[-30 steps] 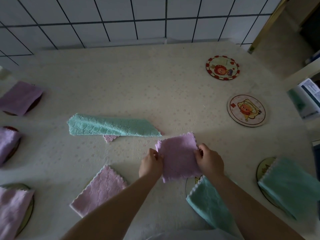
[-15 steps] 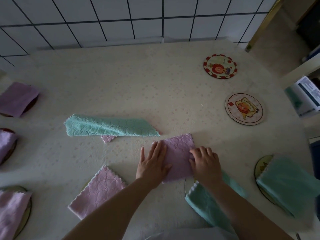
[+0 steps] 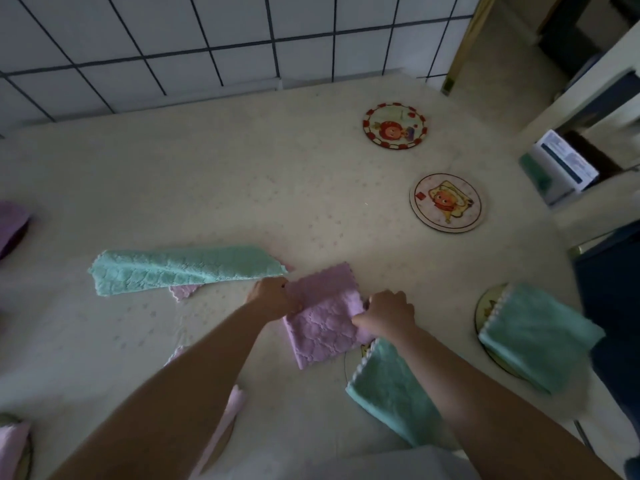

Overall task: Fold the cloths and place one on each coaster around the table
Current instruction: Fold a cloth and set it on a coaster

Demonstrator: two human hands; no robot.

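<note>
Head view: a folded, square lilac microfibre cloth (image 3: 323, 320) lies on the cream counter (image 3: 214, 188), between the two hands. The left hand (image 3: 272, 299) grips its left edge with curled fingers; the right hand (image 3: 386, 313) pinches its right edge, knuckles up. Both forearms reach forward from the lower frame. The cloth's near right corner touches a folded mint-green cloth (image 3: 391, 393), and a long, loosely folded mint-green cloth (image 3: 180, 268) lies just behind the left hand.
</note>
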